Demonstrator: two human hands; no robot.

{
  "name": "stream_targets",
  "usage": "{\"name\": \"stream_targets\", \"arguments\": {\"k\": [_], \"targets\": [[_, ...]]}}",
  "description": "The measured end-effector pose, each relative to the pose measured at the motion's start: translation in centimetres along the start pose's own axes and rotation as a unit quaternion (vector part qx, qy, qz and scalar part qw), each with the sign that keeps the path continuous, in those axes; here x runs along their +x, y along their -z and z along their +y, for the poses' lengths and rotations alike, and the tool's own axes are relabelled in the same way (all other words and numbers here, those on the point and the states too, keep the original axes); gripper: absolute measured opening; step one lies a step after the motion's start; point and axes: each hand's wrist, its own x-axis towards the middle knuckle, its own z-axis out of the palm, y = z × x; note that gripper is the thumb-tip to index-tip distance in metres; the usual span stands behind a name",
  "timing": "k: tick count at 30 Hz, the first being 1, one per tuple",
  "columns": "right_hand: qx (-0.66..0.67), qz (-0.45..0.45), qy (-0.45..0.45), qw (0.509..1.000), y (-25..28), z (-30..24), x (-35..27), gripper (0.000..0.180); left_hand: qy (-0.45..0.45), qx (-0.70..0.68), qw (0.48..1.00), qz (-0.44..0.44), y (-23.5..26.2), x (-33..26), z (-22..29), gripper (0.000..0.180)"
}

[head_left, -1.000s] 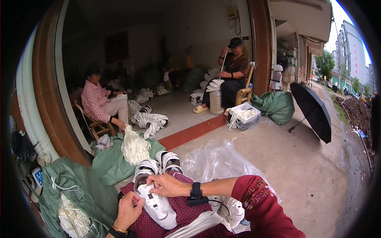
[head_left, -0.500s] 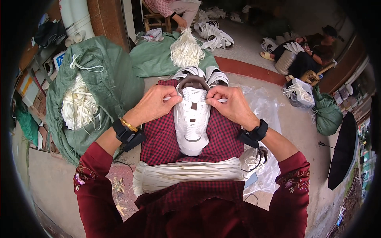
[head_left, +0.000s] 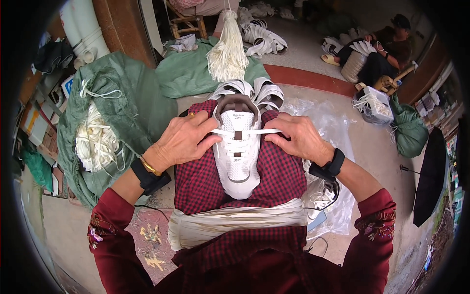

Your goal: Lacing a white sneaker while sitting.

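On my lap rests a white sneaker upper (head_left: 238,169), its toe toward me and its brown-lined opening away. A flat white shoelace (head_left: 262,131) runs across the tongue and out to both sides, with more lacing lower down. My left hand (head_left: 188,136) pinches the lace's left part just beside the shoe. On the other side my right hand (head_left: 298,136) grips the right part, pulled straight and level. Both hands are closed. Under the shoe lies a red and black checked cloth (head_left: 284,171), and nearer to me a thick bundle of white laces (head_left: 235,224).
Several more white uppers (head_left: 269,93) lie beyond the shoe. A green sack (head_left: 142,83) of laces stands at left. A hanging lace bunch (head_left: 228,59) is ahead, by a seated person. Clear plastic sheeting (head_left: 338,142) and a black umbrella (head_left: 430,179) are at right, with another person working farther back.
My hands have moved slightly apart, drawing the lace out taut across the tongue. Beyond, the lace bunch has been lifted higher. The whole view has shifted a little.
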Motion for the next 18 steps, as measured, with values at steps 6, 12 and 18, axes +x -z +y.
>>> {"name": "stream_targets", "arguments": {"k": [6,12,18], "targets": [[-0.105,0.004,0.047,0.993,0.0,1.3,-0.5,0.014,-0.048,0.137,0.989,0.010,0.5,0.0,-2.1,0.014],[-0.114,0.043,0.043,0.992,3.4,2.4,-3.0,0.010,0.043,0.127,0.988,0.077,4.2,-3.0,-3.9,0.010],[-0.180,0.048,-0.032,0.982,7.1,5.1,-6.4,0.011,0.125,0.135,0.974,0.134,8.3,-6.2,-7.6,0.011]]}}
